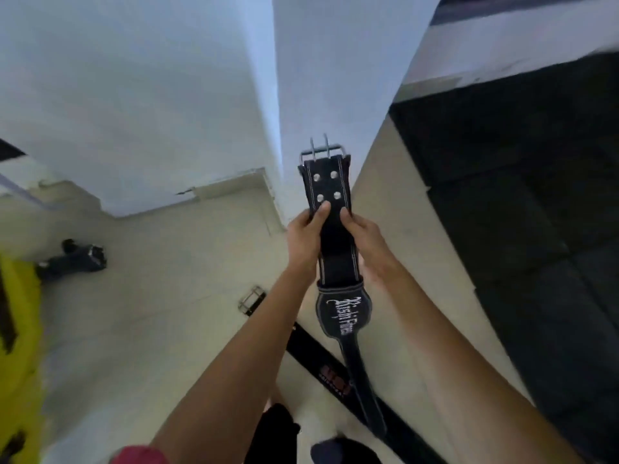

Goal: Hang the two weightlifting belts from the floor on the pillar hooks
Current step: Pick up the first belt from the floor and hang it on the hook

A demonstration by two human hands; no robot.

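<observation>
I hold a black weightlifting belt point(331, 229) upright in front of a white pillar point(321, 78). Its steel two-prong buckle points up and its white-lettered back pad and tail hang down between my arms. My left hand point(306, 239) grips the belt's left edge just below the four rivets. My right hand point(363, 242) grips its right edge at the same height. A second black belt point(321, 363) with red lettering lies flat on the floor below my arms, its metal buckle toward the wall. No hook shows on the pillar in this view.
Beige tiled floor point(167, 296) runs to the white walls. Black rubber mats point(519, 195) cover the floor on the right. A dark dumbbell point(73, 259) lies at the left beside a yellow object point(16, 329). My dark shoes stand at the bottom edge.
</observation>
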